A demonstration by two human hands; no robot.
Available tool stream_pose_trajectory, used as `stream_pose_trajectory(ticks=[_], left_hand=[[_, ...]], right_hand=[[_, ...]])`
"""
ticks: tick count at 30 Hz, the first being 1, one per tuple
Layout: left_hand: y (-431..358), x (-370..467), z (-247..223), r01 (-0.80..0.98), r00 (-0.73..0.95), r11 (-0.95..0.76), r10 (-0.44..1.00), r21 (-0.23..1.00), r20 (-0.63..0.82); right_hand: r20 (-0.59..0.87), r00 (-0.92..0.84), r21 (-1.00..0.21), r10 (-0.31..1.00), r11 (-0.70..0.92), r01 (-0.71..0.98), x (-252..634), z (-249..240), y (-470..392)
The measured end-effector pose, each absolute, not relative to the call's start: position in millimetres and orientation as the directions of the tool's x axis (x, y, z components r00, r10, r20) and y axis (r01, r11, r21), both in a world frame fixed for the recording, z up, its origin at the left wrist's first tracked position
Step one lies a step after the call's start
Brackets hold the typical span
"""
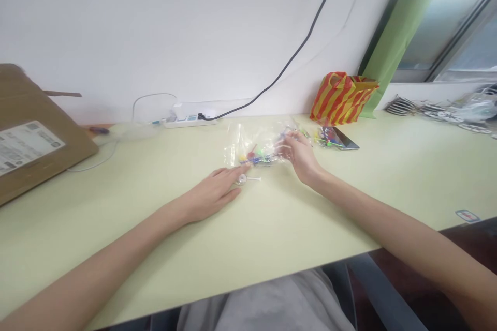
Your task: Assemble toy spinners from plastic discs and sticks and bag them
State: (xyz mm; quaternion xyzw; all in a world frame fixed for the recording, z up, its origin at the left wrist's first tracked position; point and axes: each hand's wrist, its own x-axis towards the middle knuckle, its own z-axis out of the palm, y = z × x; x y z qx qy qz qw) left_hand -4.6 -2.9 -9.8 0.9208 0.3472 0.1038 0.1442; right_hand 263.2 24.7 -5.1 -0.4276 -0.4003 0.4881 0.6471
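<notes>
A clear plastic bag (236, 139) lies on the pale yellow-green table (248, 248), with small blue, green, yellow and red pieces (259, 158) in or under it. My left hand (217, 191) rests flat on the table, fingers stretched out, its fingertips at the bag's near left edge. Beside those fingers lies a small white round piece with a thin stem (254, 179). My right hand (298, 155) has its fingers curled round the right end of the clear bag.
A cardboard box (34, 165) stands at the left. Along the wall are a power strip (190, 121) and black cable (289, 62). To the right are a red-yellow striped bag (341, 101), a phone (345, 138), another small packet (324, 137) and striped items (402, 106).
</notes>
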Motion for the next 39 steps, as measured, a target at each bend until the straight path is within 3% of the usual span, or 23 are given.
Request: stream_pose_trajectory(ticks=[10, 17, 30, 37, 39], left_hand=[[9.1, -6.8, -13.9, 0.659, 0.648, -0.696, 0.718, 0.286, 0.254], [2.8, -0.1, -14.2, 0.716, 0.580, -0.590, 0.800, 0.373, 0.152], [-4.9, 7.6, -10.9, 0.745, 0.617, -0.616, 0.782, 0.257, 0.088], [-3.7, 10.0, -16.7, 0.643, 0.705, -0.727, 0.685, 0.241, 0.183], [-3.8, 10.4, -15.5, 0.620, 0.699, -0.724, 0.685, 0.301, 0.207]], right_hand=[[0.080, 0.193, -0.953, 0.978, 0.132, -0.273, 262.2, -4.8, 21.6], [0.084, 0.186, -0.958, 0.979, 0.130, -0.254, 258.9, -6.6, 20.1], [0.103, 0.224, -0.954, 0.969, 0.161, -0.255, 260.9, -1.0, 18.4], [0.119, 0.314, -0.935, 0.942, 0.213, -0.284, 278.3, 5.0, 27.4], [0.145, 0.312, -0.929, 0.939, 0.238, -0.284, 281.8, 5.5, 29.2]])
